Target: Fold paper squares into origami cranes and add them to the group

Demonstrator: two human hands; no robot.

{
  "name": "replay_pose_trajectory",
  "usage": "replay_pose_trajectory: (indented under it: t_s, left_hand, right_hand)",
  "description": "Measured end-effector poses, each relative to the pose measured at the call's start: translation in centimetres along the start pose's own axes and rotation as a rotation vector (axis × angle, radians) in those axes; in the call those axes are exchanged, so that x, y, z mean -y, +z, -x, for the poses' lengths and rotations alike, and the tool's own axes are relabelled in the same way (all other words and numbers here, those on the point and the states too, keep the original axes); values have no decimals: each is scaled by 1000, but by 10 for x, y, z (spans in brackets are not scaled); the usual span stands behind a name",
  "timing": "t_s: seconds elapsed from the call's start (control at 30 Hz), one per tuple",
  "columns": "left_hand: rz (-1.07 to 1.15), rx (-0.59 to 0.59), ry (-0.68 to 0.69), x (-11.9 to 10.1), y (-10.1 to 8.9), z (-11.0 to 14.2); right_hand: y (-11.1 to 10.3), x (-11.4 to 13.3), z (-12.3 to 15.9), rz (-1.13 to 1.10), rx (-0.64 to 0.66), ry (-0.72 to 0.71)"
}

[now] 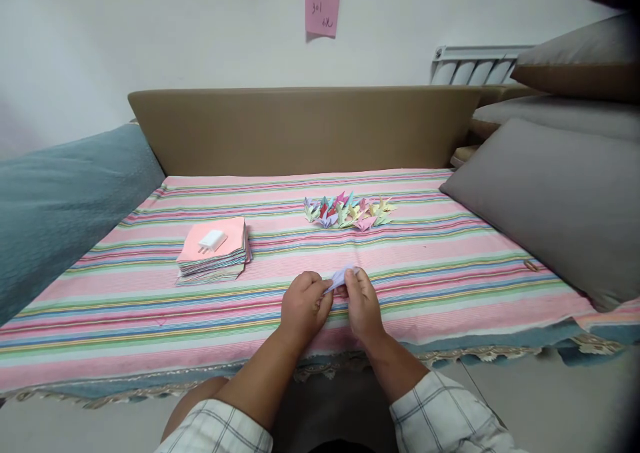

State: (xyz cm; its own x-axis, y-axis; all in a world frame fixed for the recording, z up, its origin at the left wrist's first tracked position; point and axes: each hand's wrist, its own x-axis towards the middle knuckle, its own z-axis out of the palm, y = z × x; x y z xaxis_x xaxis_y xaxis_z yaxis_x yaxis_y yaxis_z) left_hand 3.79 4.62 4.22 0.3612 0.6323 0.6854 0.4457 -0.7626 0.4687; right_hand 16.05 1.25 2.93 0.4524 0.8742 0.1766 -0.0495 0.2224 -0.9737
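Between my two hands, just above the striped cloth (pixel 280 253), is a small folded piece of lavender paper (pixel 338 280). My left hand (pixel 304 305) pinches its left end between thumb and fingers. At the other end my right hand (pixel 364 301) grips the paper, thumb on top. The finer folds are partly hidden by my fingers. Beyond my hands lies a cluster of several folded paper cranes (pixel 345 212) in pink, yellow, green, red, blue and purple. To the left sits a stack of square coloured paper (pixel 215 253), with a white plug adapter (pixel 212 240) on top.
A brown backrest (pixel 305 133) runs along the far side, below a pink note (pixel 323 8) on the wall. Grey cushions (pixel 555 193) are piled at the right. A teal cushion (pixel 75 193) borders the left. A small brownish object (pixel 531 265) lies near the grey cushion.
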Motion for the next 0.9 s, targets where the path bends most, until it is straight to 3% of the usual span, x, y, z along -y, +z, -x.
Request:
replay_pose_trajectory:
  t_s: [0.1, 0.2, 0.3, 0.47, 0.67, 0.77, 0.9]
  left_hand:
    - [476, -2, -471, -1, 3, -2]
    - [984, -26, -911, -4, 9, -2]
    - [1193, -35, -1079, -7, 12, -2]
    - [1028, 156, -1016, 0, 4, -3]
    - [110, 444, -557, 14, -11, -8]
    - [-234, 520, -478, 14, -13, -7]
    - [-429, 581, -426, 16, -12, -5]
  right_hand:
    - [-4, 3, -2, 45, 96, -107]
    - [-4, -1, -7, -35, 176, -11]
    - [-3, -7, -12, -166, 197, 134]
    - [-6, -7, -15, -130, 216, 191]
    - [-11, -17, -17, 81, 337, 160]
    - [-10, -27, -17, 256, 347, 112]
    - [-9, -30, -18, 506, 366, 34]
